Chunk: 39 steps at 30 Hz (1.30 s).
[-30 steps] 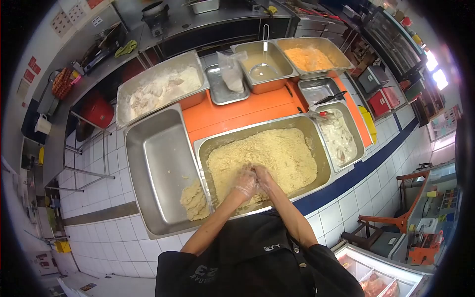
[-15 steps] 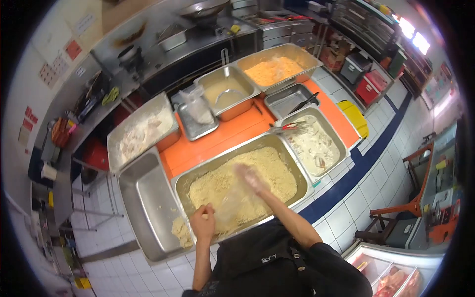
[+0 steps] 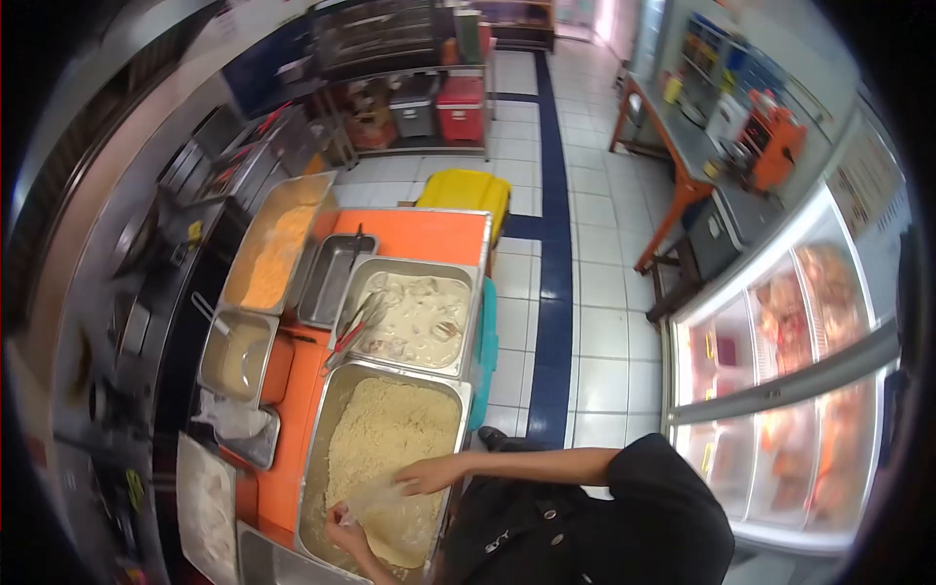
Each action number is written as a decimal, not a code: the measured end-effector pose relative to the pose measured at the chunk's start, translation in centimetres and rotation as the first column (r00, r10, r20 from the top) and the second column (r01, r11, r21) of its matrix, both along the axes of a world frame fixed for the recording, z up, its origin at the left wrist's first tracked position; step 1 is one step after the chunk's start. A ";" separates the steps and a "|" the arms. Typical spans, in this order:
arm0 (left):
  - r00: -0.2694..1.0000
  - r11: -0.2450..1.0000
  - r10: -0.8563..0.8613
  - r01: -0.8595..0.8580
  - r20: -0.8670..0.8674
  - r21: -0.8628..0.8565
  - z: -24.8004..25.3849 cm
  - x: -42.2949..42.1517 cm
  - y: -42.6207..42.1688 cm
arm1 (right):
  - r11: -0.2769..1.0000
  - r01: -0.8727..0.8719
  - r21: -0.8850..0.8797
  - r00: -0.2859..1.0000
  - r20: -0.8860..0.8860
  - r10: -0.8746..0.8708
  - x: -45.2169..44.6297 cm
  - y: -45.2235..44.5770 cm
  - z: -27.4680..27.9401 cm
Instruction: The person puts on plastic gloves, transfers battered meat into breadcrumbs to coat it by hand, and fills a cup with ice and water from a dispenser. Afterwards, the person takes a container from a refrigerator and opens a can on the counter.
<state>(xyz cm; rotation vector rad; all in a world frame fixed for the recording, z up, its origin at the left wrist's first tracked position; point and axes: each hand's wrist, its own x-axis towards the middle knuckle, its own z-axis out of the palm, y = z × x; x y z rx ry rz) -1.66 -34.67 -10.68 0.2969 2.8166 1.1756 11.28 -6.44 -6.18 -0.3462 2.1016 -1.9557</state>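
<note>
A thin clear plastic bag [image 3: 375, 503] is stretched between my two hands, above the deep metal pan of pale yellow crumbs [image 3: 390, 419]. My left hand [image 3: 346, 532], at the pan's left side, is closed with its fingertips pinching one end of the plastic. From the right, my right hand [image 3: 431, 475] reaches over the pan's edge, its fingers closed on the other end. Just beyond the crumbs, a pan of creamy white batter with pieces in it [image 3: 414, 317] has red-handled tongs [image 3: 349, 333] lying across its left rim.
On the orange table [image 3: 444, 234] stand a pan of orange coating [image 3: 278, 258], a pan of thin liquid [image 3: 237, 356] and a shallow metal tray [image 3: 336, 283]. A yellow bin [image 3: 468, 195] stands beyond the table. A lit display freezer [image 3: 780, 390] is at the right.
The view has swung to the right, bringing the freezer into sight. My right hand, blurred over the crumbs before, is now close to my left and holds the plastic.
</note>
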 end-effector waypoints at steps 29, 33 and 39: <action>0.188 0.198 -0.980 0.934 0.064 0.296 6.7 25.8 52.4 | -0.641 0.714 0.283 -0.642 0.629 -0.438 51.7 11.1 -24.9; 0.080 -0.030 -0.859 0.978 0.506 -0.204 -18.9 22.4 53.5 | -0.709 0.651 0.271 -0.691 0.598 -0.406 56.0 16.0 -23.1; 0.284 0.233 -0.325 0.949 0.902 -0.214 -22.1 15.7 46.4 | -0.748 0.544 0.380 -0.661 0.744 -0.103 59.0 15.5 -27.0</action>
